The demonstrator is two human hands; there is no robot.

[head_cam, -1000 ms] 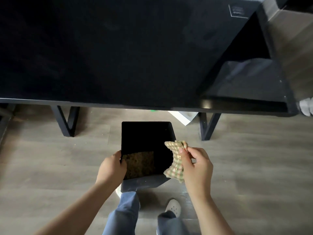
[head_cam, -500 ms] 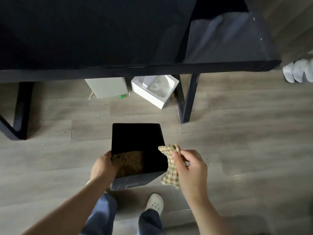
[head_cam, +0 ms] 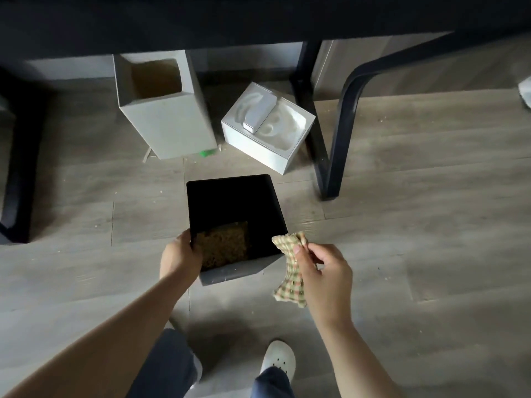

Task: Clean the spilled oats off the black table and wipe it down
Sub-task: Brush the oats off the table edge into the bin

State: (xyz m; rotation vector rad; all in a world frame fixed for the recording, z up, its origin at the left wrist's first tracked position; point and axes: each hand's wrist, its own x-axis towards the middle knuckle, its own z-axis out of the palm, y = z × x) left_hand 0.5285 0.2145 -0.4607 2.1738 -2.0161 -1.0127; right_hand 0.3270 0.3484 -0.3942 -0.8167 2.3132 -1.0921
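Oats (head_cam: 222, 244) sit in the black bin's (head_cam: 230, 196) near corner, your left hand (head_cam: 179, 255) gripping its rim. Your right hand (head_cam: 324, 271) pinches the checked cloth (head_cam: 290, 282) just beside it. The worktop (head_cam: 201, 21) lies ahead, above both hands, so wiping looks like the right's job.

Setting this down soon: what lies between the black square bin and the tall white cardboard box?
Head view: only crumb-flecked grey wood floor; a small green scrap lies beside the tall white cardboard box.
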